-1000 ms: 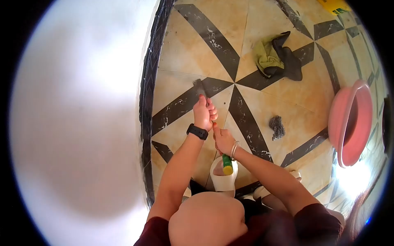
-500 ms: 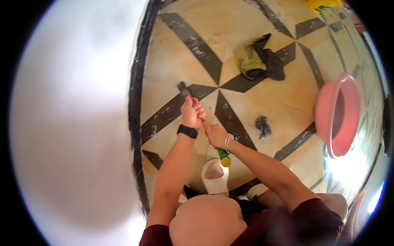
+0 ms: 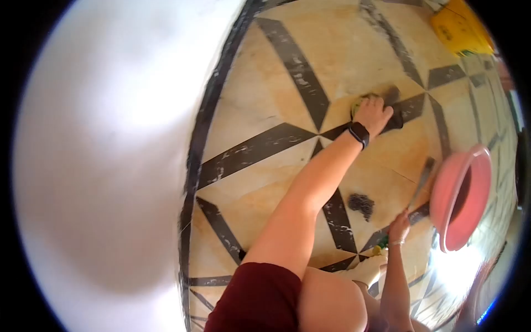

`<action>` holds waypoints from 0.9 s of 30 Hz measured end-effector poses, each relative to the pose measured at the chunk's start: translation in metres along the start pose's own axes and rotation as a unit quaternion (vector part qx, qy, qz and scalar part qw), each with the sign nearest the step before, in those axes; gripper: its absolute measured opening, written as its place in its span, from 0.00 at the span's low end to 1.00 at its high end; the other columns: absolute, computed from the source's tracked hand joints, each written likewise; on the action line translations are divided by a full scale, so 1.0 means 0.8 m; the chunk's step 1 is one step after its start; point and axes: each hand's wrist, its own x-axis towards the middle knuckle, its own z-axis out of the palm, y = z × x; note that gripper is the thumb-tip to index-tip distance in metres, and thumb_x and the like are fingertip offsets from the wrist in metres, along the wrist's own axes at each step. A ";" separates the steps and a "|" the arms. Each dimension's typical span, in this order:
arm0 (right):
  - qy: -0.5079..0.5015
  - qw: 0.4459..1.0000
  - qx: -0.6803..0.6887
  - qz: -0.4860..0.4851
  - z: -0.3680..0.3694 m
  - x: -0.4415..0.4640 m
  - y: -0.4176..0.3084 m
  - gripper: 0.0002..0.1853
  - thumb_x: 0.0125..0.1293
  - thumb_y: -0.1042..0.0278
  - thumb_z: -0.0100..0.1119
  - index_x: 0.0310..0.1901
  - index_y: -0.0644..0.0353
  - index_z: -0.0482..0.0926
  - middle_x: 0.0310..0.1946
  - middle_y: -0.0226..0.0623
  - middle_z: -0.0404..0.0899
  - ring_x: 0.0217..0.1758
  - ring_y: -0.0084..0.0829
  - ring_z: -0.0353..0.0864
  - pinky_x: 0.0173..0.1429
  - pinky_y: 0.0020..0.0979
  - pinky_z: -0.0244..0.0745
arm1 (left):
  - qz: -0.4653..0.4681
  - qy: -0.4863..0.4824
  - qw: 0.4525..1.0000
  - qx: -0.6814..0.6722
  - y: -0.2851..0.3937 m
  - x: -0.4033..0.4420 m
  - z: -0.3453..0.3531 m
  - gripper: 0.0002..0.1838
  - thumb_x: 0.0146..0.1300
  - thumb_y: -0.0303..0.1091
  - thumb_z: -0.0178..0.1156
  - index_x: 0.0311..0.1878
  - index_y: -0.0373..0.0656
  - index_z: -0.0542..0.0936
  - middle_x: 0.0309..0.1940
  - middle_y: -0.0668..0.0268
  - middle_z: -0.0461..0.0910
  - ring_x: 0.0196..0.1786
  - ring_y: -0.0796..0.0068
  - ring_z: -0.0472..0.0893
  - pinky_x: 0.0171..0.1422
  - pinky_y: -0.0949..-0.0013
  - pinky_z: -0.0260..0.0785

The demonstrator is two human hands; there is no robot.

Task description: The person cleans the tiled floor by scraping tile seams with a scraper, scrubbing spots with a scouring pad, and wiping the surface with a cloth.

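My left hand (image 3: 373, 115), with a dark watch on the wrist, is stretched out onto a black and yellow-green cloth (image 3: 396, 123) on the floor. Its fingers curl down over the cloth and hide part of it. Low on the right, my right hand (image 3: 399, 228) is closed around a scraper (image 3: 423, 178). The flat blade points away from me, and a bit of its green handle shows behind the hand. Between my arms, a dark grey scouring pad (image 3: 362, 206) lies on the tiles.
A pink basin (image 3: 441, 191) stands at the right, close to the scraper blade. Farther off at the upper right is a yellow container (image 3: 462, 29). A white wall (image 3: 110, 166) with a dark skirting strip (image 3: 202, 122) runs along the left of the tiled floor (image 3: 249, 110).
My left hand has let go of the scraper and moved up and right onto the cloth. My right hand has carried the scraper right, toward the basin. The view has shifted.
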 end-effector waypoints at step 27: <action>0.043 0.971 -0.237 0.006 0.026 0.013 0.021 0.35 0.68 0.40 0.33 0.35 0.68 0.79 0.26 0.59 0.76 0.30 0.59 0.73 0.33 0.52 0.62 | -0.148 0.193 0.968 0.057 -0.174 -0.078 -0.151 0.24 0.54 0.35 0.61 0.54 0.39 0.71 0.48 0.51 0.75 0.50 0.49 0.75 0.54 0.55 0.68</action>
